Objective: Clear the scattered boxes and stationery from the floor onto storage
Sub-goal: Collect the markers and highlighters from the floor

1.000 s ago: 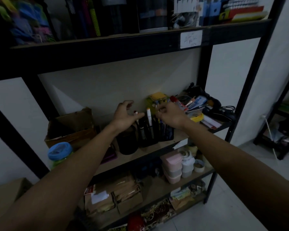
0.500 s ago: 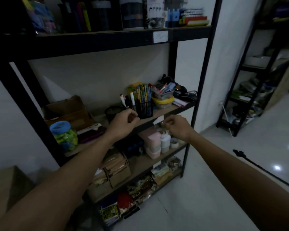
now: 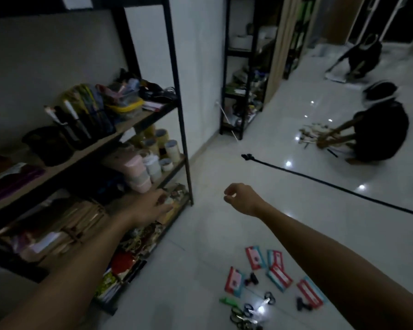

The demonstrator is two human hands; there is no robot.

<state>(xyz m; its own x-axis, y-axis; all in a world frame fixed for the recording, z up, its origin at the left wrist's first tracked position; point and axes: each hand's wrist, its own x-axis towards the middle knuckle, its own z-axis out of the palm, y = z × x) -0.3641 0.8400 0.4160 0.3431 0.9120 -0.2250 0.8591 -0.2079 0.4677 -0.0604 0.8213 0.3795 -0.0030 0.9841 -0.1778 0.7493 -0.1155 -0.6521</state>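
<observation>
Left of frame: a black shelf unit (image 3: pixel 177 75) with wooden boards, already loaded. Its upper visible board carries a pen holder (image 3: pixel 98 120) with markers and a yellow tub (image 3: pixel 126 108); the board below carries tape rolls (image 3: pixel 167 148) and pink boxes (image 3: pixel 134 170); the lower boards hold brown packets and mixed goods, too dark to identify. Lower left to centre: the left hand (image 3: pixel 153 206) reaches out in front of the lower boards, fingers extended and apart, nothing held. Centre: the right hand (image 3: pixel 239 198) hangs over bare floor (image 3: pixel 200 234), fingers loosely curled with a gap showing between thumb and fingers; nothing visible in it. Lower centre to lower right: the items to be cleared lie on the floor, well apart from both hands, namely red and blue packs (image 3: pixel 279 275) spread flat, a green marker (image 3: pixel 228 301), and small dark clips and rings (image 3: pixel 248 308), partly washed out by glare. Right: a black pole (image 3: pixel 332 184) lies across the tiles. Upper right: a person (image 3: pixel 382 129) crouches over a separate pile, blurred. Assessment: both hands are empty and between loads; collection of the next load is not yet begun. The next move calls for lowering both hands to the cluster at lower centre, gathering the flat packs as a stack and pinching up the small clips, which are likely to slip on glossy tile.
</observation>
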